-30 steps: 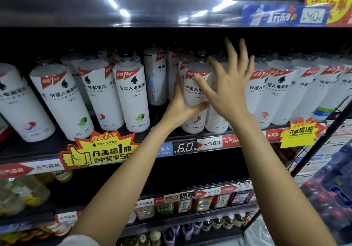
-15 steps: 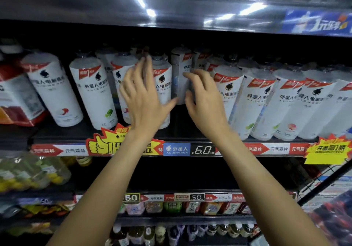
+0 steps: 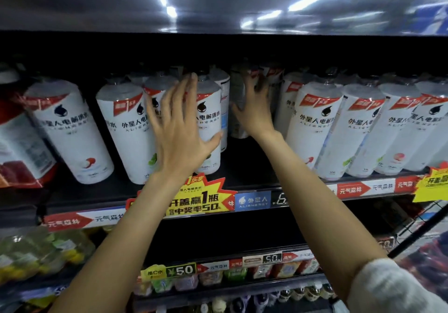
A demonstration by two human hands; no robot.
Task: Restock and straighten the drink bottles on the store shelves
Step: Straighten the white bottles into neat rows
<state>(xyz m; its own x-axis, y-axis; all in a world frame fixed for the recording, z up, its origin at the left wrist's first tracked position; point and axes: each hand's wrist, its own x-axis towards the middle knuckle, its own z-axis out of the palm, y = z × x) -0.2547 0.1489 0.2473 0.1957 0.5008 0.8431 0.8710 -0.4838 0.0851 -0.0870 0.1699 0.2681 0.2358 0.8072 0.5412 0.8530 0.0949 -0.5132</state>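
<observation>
Tall white drink bottles with red-and-black labels stand in rows on the dark middle shelf [image 3: 303, 192]. My left hand [image 3: 179, 130] is spread open, its palm against the front bottle [image 3: 209, 123] in the middle. My right hand [image 3: 254, 109] reaches deeper into the gap beside it, fingers apart and bent against a back-row bottle [image 3: 238, 89]; it holds nothing that I can see. To the right, a tight row of white bottles [image 3: 312, 128] leans left. More white bottles [image 3: 70, 130] lean at the left.
A yellow starburst promo tag [image 3: 194, 198] and price strips hang on the shelf edge. A red-and-white carton [image 3: 14, 143] sits far left. Below are yellowish bottles [image 3: 41, 252] and several small bottles [image 3: 237, 274]. A black wire rack [image 3: 424, 227] stands at the right. The upper shelf [image 3: 218, 9] overhangs.
Both hands shifted left from the right-hand bottles to the middle ones. The left hand now lies flat on the front bottle, and the right hand has pushed deeper into the gap.
</observation>
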